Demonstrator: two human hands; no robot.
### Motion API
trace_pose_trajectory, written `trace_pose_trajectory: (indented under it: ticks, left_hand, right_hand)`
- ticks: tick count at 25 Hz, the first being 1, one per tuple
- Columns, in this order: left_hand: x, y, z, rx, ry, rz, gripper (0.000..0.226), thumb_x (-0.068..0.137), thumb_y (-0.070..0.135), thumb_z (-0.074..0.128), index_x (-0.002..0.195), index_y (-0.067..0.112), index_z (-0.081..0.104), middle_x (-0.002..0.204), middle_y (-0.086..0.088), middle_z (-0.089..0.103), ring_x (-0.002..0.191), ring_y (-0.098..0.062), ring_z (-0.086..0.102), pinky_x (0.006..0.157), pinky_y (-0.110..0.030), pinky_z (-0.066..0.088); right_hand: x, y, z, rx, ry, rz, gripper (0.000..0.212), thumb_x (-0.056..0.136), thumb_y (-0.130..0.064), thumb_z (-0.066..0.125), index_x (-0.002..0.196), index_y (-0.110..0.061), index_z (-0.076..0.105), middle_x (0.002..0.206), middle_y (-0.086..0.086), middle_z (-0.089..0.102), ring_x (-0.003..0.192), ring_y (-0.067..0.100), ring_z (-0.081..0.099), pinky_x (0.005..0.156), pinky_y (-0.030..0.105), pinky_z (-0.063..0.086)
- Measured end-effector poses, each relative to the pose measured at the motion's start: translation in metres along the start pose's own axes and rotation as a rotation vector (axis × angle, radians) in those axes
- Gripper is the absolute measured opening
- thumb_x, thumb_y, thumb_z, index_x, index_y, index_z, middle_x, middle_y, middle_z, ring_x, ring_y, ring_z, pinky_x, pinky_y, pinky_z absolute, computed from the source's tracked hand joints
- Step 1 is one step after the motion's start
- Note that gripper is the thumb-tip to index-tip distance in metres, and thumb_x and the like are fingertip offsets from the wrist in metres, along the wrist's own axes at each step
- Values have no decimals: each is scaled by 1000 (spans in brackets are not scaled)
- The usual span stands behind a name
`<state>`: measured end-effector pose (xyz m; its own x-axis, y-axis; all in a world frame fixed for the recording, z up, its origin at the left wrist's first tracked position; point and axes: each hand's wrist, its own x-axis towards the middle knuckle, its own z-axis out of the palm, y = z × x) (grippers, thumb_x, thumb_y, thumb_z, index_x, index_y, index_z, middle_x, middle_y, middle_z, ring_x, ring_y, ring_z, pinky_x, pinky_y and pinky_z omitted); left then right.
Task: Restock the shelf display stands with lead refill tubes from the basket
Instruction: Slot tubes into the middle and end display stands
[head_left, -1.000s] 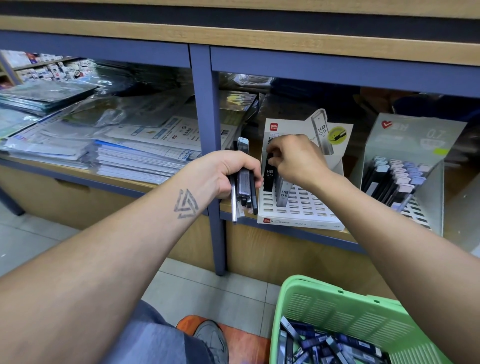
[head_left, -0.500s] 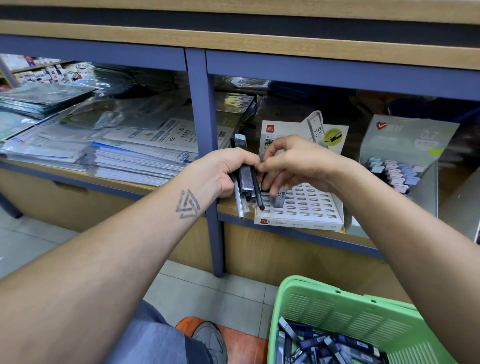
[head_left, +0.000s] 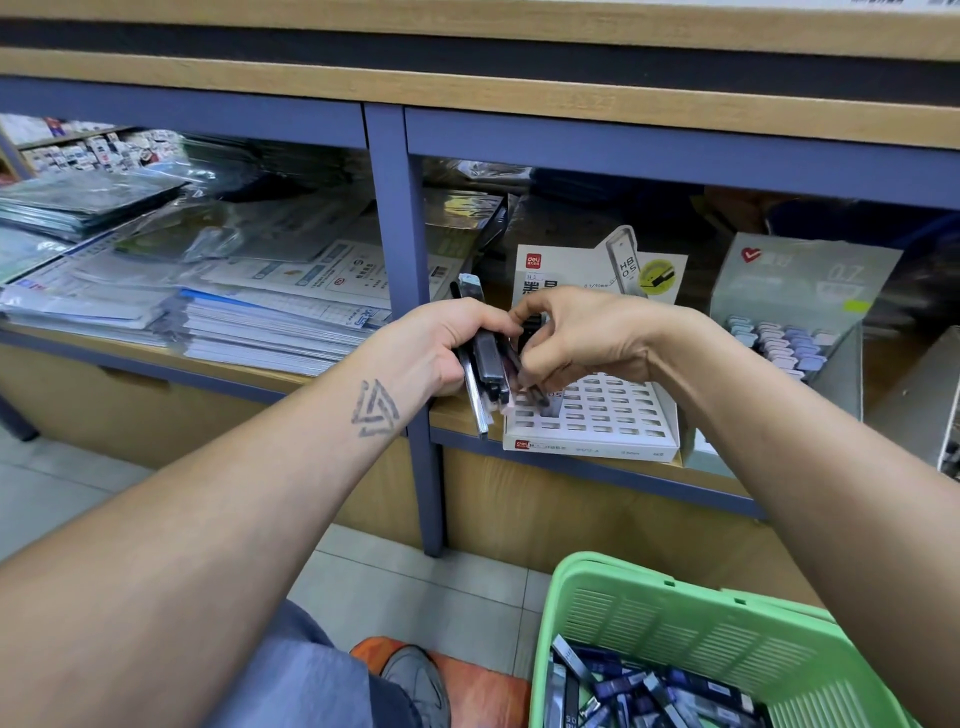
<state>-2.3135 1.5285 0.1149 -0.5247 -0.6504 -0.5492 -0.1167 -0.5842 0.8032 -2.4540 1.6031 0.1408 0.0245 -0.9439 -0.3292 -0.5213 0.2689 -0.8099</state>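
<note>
My left hand (head_left: 441, 345) grips a bundle of dark lead refill tubes (head_left: 485, 364) upright in front of the blue shelf post. My right hand (head_left: 582, 338) meets it from the right, with fingertips pinching one tube (head_left: 530, 332) at the bundle's edge. Behind and below the hands stands the white slotted HB 0.5 display stand (head_left: 613, 415) on the wooden shelf; most of its slots show empty. A grey 0.7 display stand (head_left: 789, 332) to the right holds several pale-capped tubes. The green basket (head_left: 675, 623) at the bottom right holds several more dark tubes (head_left: 623, 691).
A blue vertical post (head_left: 402, 291) divides the shelf. Left of it lie stacks of plastic-wrapped paper goods (head_left: 234, 301). A metal stand edge (head_left: 930, 395) shows at the far right. Below are tiled floor (head_left: 415, 587), my shoe (head_left: 415, 680) and an orange stool (head_left: 478, 686).
My right hand left the white stand, where it had put a tube, and came back to the bundle in my left hand. The left hand kept its grip.
</note>
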Motion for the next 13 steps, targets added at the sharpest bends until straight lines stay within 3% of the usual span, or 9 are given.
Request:
trace_pose_trajectory:
  ticks: [3, 6, 10, 13]
  left_hand:
    - [3, -1, 1, -15, -11, -5, 16, 92, 7, 67, 105, -1, 65, 75, -18, 70, 58, -26, 69, 63, -39, 63]
    - [6, -2, -1, -34, 4, 22, 20, 91, 8, 69, 109, 1, 67, 78, -13, 69, 54, -18, 66, 55, -27, 60]
    - [4, -1, -3, -37, 20, 20, 4, 87, 1, 68, 88, 3, 65, 71, -10, 65, 58, -17, 63, 60, -30, 59]
    - [3, -2, -4, -3, 40, 24, 10, 85, -5, 63, 79, 3, 61, 72, -12, 63, 60, -19, 64, 55, -31, 59]
  right_hand:
    - [1, -2, -5, -79, 46, 12, 38, 89, 8, 54, 121, -10, 59, 94, 21, 76, 76, 24, 65, 68, 32, 52]
    - [-1, 2, -17, -68, 125, 17, 28, 97, 6, 51, 114, -13, 63, 91, 15, 78, 69, 18, 63, 67, 27, 51]
    - [5, 14, -30, 226, 316, 56, 21, 96, 10, 53, 102, -5, 67, 81, 18, 74, 56, 16, 64, 53, 21, 51]
    - [9, 20, -31, 361, 368, 28, 21, 88, 14, 61, 96, -4, 70, 80, 19, 71, 56, 18, 65, 54, 21, 54]
